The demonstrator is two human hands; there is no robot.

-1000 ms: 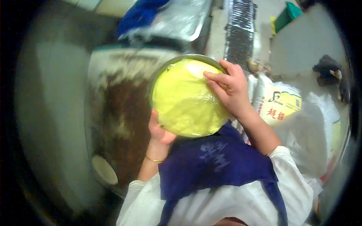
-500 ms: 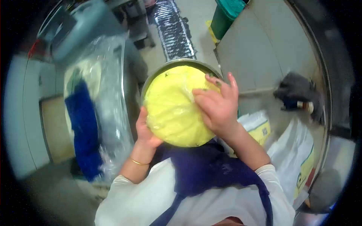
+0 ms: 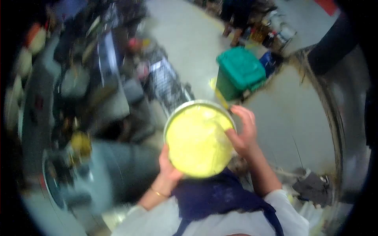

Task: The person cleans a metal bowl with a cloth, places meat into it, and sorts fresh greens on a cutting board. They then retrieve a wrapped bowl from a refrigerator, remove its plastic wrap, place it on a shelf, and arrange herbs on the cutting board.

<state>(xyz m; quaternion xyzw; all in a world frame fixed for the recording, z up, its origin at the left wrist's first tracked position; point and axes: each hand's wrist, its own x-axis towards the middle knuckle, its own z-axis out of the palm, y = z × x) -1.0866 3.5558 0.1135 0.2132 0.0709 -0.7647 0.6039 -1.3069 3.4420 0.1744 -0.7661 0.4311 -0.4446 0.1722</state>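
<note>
In front of my apron I carry a round metal bowl point(image 3: 182, 105). Bright yellow stuff point(image 3: 199, 141) fills its top, glossy and creased as if under thin plastic film; what it is I cannot make out. My left hand point(image 3: 169, 167) grips the bowl's lower left side, thumb along the edge and the other fingers hidden beneath. On the right, my right hand point(image 3: 245, 131) holds the rim, with the thumb over the edge near the yellow stuff and fingers round the outer side.
Ahead stands a green lidded bin point(image 3: 241, 70) on the pale floor point(image 3: 181, 31). A large grey gas cylinder point(image 3: 114, 173) is close on my left, beside blurred cluttered kitchen equipment. A dark cloth point(image 3: 313, 188) lies at lower right. Someone's legs point(image 3: 236, 19) show at the far end.
My right hand has moved from the yellow surface to the bowl's right rim. The view has swung forward, bringing the whole green bin and the aisle into sight; my left hand keeps its hold.
</note>
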